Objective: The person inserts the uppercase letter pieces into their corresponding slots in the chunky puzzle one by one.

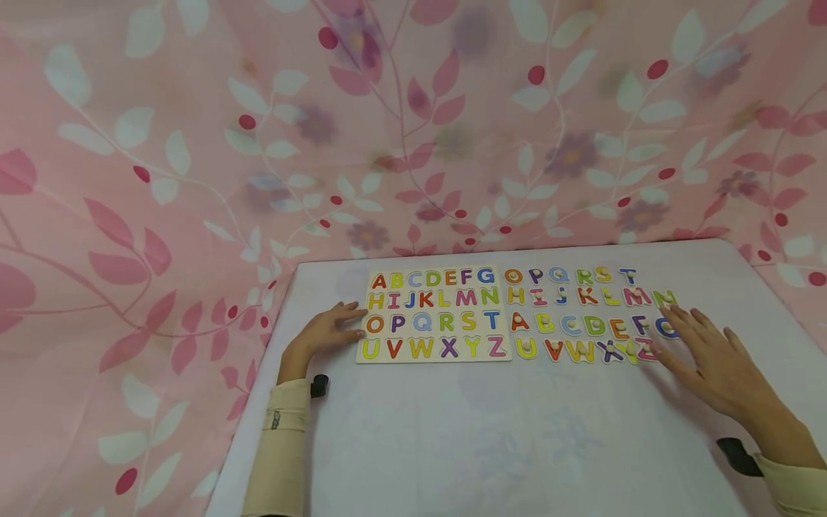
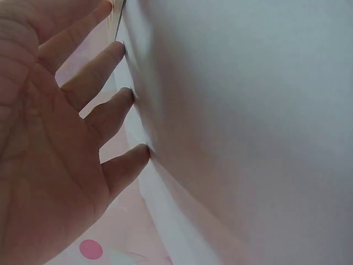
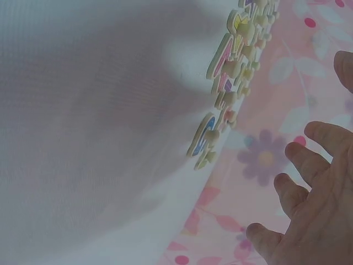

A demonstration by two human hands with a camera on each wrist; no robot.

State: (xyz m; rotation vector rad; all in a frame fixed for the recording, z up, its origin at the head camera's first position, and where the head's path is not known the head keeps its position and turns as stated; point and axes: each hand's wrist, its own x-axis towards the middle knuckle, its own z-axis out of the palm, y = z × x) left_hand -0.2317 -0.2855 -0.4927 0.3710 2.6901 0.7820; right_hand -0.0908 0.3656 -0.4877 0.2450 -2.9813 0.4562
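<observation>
Centre: alphabet board [image 1: 434,335] seemingly steadied by spread left hand [image 1: 325,332]. Right: knobbed letters [image 1: 594,327] rowed, perhaps for legibility; right hand [image 1: 716,360] spread.

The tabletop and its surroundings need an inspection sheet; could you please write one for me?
Surface: pale tabletop, faintly patterned.
Job's things: letter board with four rows of letters; pegged letter pieces in four rows to its right.
Clutter: nothing seen.
Grippers: left hand at the letter board's left edge; right hand near the letter pieces' right end; both hold nothing.
Cables: nothing seen.
Surroundings: pink floral fabric behind.
</observation>
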